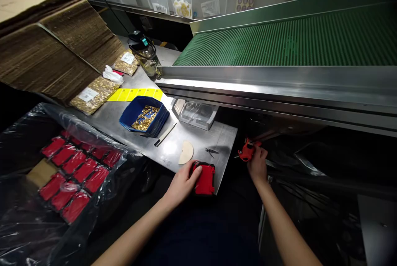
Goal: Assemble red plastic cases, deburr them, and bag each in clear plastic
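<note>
My left hand [183, 180] grips the left edge of a red case with black edges [204, 179], thumb on its top face. The case lies at the near corner of the metal table. Off the table's right edge, my right hand [258, 162] is closed around a small red-orange device [247, 150]; its exact kind is unclear. Close to the left hand lie a pale round disc [186, 152] and a small dark metal piece [211, 150]. Farther back, a blue bin [126, 119] holds many small brass-coloured parts [145, 118], with a white-and-black pen [165, 134] beside it.
Several red cases [74, 162] fill a plastic-lined box [124, 167] at left. Stacked cardboard [58, 39], bags of brass parts [96, 94], yellow labels [135, 94], a bottle [145, 53] and a clear tray [197, 113] stand behind. A green conveyor [279, 39] runs along the back right.
</note>
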Demonstrator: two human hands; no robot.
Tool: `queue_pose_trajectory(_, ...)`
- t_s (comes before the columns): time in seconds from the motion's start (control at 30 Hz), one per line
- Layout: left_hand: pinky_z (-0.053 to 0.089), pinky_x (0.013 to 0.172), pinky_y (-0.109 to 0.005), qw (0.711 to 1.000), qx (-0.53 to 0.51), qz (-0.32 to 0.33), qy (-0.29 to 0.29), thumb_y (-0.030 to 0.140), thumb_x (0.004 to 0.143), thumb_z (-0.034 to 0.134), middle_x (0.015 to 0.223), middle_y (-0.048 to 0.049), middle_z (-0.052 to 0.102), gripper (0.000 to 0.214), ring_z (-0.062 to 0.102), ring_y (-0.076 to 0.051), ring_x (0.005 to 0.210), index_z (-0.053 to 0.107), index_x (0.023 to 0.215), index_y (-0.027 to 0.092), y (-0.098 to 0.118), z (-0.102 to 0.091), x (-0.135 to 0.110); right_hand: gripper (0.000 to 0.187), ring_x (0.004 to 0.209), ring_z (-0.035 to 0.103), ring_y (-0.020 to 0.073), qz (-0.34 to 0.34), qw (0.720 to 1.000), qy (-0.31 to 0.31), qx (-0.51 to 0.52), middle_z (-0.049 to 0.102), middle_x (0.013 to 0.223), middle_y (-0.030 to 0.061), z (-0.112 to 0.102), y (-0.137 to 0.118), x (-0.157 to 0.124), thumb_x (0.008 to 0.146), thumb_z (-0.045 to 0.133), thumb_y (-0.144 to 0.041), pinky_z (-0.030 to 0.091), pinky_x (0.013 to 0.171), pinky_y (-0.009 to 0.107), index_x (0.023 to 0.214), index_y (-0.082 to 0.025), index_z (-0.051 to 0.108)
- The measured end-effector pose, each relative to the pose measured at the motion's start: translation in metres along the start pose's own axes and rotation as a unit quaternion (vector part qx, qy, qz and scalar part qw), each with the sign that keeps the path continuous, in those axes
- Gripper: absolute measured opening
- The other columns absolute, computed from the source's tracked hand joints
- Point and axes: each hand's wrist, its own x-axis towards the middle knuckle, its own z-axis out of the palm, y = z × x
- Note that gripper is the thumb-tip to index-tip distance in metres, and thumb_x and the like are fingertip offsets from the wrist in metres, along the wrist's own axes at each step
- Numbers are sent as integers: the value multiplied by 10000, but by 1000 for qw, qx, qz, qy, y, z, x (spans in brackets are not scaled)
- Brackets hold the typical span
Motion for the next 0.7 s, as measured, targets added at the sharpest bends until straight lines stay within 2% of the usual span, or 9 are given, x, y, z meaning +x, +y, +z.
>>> queue_pose_trajectory(0.07, 401, 938, -356, 998, 55, 16, 24, 494, 928, 679, 1088, -79, 694, 382, 601, -306, 1043, 694, 1229, 259, 2, 0, -2, 623, 990, 650, 278, 39, 998, 22, 41, 392, 1342, 214, 8, -6, -8, 914, 454, -149, 542, 715, 346, 1511, -127, 278)
queue_pose_trajectory(0.2, 408, 823, -346, 990, 124, 41, 54, 478, 969, 623, 976, -44, 643, 346, 590, -251, 849, 634, 1240, 263, 2, 1, -5, 632, 1016, 638, 304, 78, 991, 35, 99, 380, 1363, 214, 12, -14, -16, 905, 491, -195, 533, 703, 349, 1505, -149, 299)
queue_pose_trajectory(0.37, 397, 738, -328, 978, 163, 80, 106, 448, 995, 578, 872, -27, 584, 226, 542, -223, 750, 609, 1080, 241, 4, -4, -9, 635, 1034, 641, 331, 99, 986, 24, 132, 395, 1386, 204, 6, -12, -17, 921, 505, -276, 520, 712, 364, 1519, -171, 318)
queue_pose_trajectory(0.43, 393, 729, -329, 972, 174, 102, 119, 436, 998, 567, 849, -36, 590, 213, 544, -226, 749, 626, 1000, 232, 10, -11, -2, 661, 1046, 640, 347, 109, 984, 15, 137, 409, 1383, 201, 4, -9, -19, 914, 529, -309, 518, 715, 374, 1530, -186, 322)
queue_pose_trajectory(0.53, 407, 750, -337, 964, 191, 141, 116, 425, 992, 565, 870, -63, 658, 249, 577, -237, 779, 675, 899, 221, 28, -24, 32, 697, 1012, 652, 346, 134, 980, 17, 148, 410, 1385, 222, 3, -4, -28, 909, 543, -333, 529, 742, 401, 1545, -177, 304)
queue_pose_trajectory(0.63, 442, 883, -354, 955, 217, 175, 101, 390, 983, 580, 974, -89, 714, 238, 624, -256, 917, 728, 938, 209, 51, -34, 95, 694, 1022, 651, 337, 163, 972, 45, 163, 429, 1348, 254, 5, 1, -44, 936, 506, -347, 543, 844, 425, 1544, -118, 261)
queue_pose_trajectory(0.7, 440, 980, -392, 948, 243, 178, 99, 343, 975, 604, 1036, -115, 716, 214, 631, -264, 1016, 731, 964, 171, 67, -37, 144, 665, 1108, 624, 369, 175, 969, 62, 166, 483, 1284, 261, 6, 6, -59, 952, 479, -386, 532, 929, 455, 1511, -79, 289)
